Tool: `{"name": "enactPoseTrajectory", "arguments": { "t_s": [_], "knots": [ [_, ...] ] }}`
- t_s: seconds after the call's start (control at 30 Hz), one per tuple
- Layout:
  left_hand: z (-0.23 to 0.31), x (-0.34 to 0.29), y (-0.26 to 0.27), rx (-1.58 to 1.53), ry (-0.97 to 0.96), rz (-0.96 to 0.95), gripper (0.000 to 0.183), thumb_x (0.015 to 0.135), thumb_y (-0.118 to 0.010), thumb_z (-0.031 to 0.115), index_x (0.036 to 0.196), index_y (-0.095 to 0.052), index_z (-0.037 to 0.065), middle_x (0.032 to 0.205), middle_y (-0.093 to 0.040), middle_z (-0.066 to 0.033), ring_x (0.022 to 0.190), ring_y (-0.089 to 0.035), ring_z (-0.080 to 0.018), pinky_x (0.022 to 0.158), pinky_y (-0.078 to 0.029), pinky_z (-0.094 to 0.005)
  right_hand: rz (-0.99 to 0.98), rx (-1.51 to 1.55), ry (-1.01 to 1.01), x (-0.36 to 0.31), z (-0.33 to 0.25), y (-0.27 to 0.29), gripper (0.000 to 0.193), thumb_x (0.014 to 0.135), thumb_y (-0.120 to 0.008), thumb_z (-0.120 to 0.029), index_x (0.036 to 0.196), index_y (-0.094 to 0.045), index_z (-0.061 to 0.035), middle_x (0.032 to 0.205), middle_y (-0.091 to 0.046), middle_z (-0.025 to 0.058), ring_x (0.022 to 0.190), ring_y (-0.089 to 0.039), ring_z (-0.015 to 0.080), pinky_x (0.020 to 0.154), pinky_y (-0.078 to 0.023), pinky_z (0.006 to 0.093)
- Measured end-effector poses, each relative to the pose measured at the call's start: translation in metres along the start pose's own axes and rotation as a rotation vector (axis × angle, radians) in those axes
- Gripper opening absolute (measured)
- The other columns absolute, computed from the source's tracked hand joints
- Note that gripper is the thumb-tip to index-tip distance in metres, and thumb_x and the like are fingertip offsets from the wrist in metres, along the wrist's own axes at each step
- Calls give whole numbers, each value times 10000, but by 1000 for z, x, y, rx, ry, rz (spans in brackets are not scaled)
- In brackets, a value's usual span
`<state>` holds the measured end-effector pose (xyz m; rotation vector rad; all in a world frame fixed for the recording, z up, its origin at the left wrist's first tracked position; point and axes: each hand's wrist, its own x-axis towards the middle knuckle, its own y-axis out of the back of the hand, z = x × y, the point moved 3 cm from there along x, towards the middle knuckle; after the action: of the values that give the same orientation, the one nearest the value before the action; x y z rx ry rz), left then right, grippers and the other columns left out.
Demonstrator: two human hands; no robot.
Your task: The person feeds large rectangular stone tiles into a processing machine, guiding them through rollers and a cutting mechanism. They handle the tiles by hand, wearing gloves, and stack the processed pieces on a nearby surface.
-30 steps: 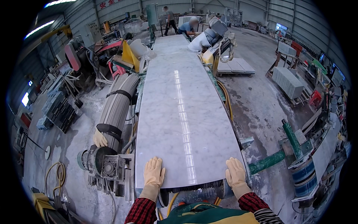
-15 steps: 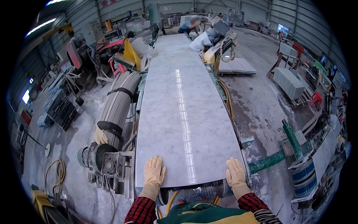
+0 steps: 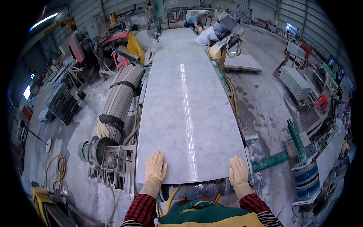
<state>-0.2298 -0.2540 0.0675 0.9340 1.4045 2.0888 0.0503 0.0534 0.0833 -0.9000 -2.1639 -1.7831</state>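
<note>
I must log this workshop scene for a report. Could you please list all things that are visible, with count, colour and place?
slab: one, white-grey marble, centre, running away from the person
roller: one, grey ribbed, left of slab
motor: one, grey, near end of roller
green post: one, right of slab's near corner
tile stacks: several, pale grey, right floor
hose: one, yellow, along slab's right edge
person: one, blue top, bending at far end
left hand: one, cream glove, flat on slab's near edge
right hand: one, cream glove, flat on near right corner
</note>
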Motion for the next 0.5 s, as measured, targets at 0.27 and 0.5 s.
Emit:
{"name": "enactPoseTrajectory", "arguments": {
  "t_s": [0.27, 0.5],
  "knots": [
    [2, -3, 3, -8, 4, -9, 522, 918, -687, 240, 1386, -547, 55, 1476, -529, -204, 1375, -467, -415, 1193, -335, -521, -1, 24, -2, -2, 2, -1, 399, 891, -614, -164, 1250, -649, 6, 1261, -649, 267, 1126, -594, 485, 1035, -466, 555],
    [3, -7, 4, -25, 5, -27, 523, 915, -692, 231, 1385, -548, 54, 1481, -520, -213, 1373, -455, -434, 1190, -336, -521, -3, 15, -8, -6, 1, 1, 404, 882, -622, -171, 1247, -652, 0, 1262, -652, 266, 1121, -598, 482, 1030, -473, 555]
  ]
}}
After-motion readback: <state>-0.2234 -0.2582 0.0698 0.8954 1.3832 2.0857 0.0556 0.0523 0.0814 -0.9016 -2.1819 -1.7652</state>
